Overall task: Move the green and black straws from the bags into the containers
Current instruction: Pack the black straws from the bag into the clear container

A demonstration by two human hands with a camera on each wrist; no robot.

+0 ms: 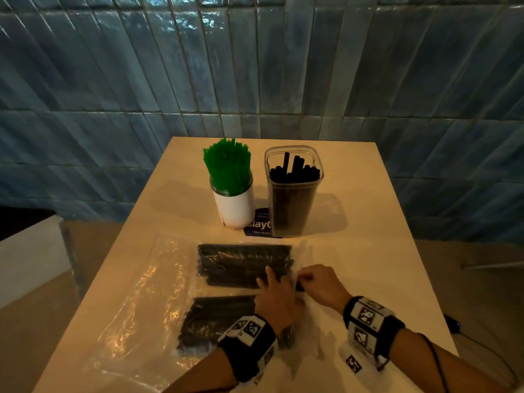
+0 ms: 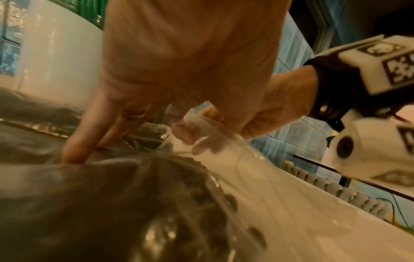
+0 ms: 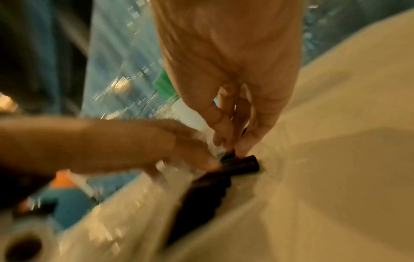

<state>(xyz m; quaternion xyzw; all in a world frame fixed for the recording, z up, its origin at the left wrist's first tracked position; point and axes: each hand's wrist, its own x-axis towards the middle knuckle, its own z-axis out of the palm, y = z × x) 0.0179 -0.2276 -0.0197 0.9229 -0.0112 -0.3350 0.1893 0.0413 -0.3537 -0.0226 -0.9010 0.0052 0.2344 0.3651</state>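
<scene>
I see both hands working at the open end of the farther bag [image 1: 243, 265] of black straws [image 1: 226, 269], which lies flat on the counter [image 1: 368, 222] toward 6 o'clock from the two containers. My left hand [image 1: 276, 297] presses down on that bag with its fingers [image 2: 76, 141] extended, while its thumb and a finger pinch the clear plastic edge [image 2: 201, 140]. My right hand [image 1: 320, 283], just at 3 o'clock of the left, has its fingertips [image 3: 244, 145] closed together on the ends of a few black straws sticking out of the bag mouth [image 3: 241, 164]. A second bag [image 1: 204, 321] of black straws lies nearer me, toward 7 o'clock, partly under my left wrist. At 12 o'clock on the counter a white jar [image 1: 235, 208] stands upright, packed with green straws [image 1: 228, 165], and just to its 3 o'clock side a clear square container [image 1: 293, 194] holds black straws upright. Both stand on a dark blue card [image 1: 259, 222]. Both wrist views are blurred.
</scene>
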